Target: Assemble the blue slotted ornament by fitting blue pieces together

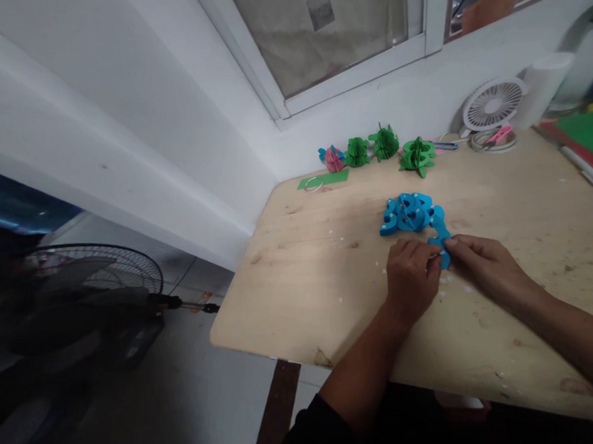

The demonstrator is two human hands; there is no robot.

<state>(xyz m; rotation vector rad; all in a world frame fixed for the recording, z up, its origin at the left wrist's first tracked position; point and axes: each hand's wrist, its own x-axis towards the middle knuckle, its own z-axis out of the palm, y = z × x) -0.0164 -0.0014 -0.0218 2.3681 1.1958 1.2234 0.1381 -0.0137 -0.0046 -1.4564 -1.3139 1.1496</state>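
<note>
A blue paper craft piece (pixel 408 213), made of folded curved parts, lies on the wooden table (pixel 329 273). A blue strip (pixel 442 237) runs from it down between my hands. My left hand (pixel 412 275) and my right hand (pixel 480 268) sit side by side just below the craft, fingers curled and pinched on the strip's lower end. Both forearms come in from the lower right.
Three green paper crafts (pixel 384 144) and a pink and blue one (pixel 331 158) stand along the wall, beside a green paper sheet (pixel 324 179). A small white fan (pixel 493 104), tape rolls (pixel 494 140) and coloured sheets (pixel 587 137) are at the right. A floor fan (pixel 100 278) stands left of the table.
</note>
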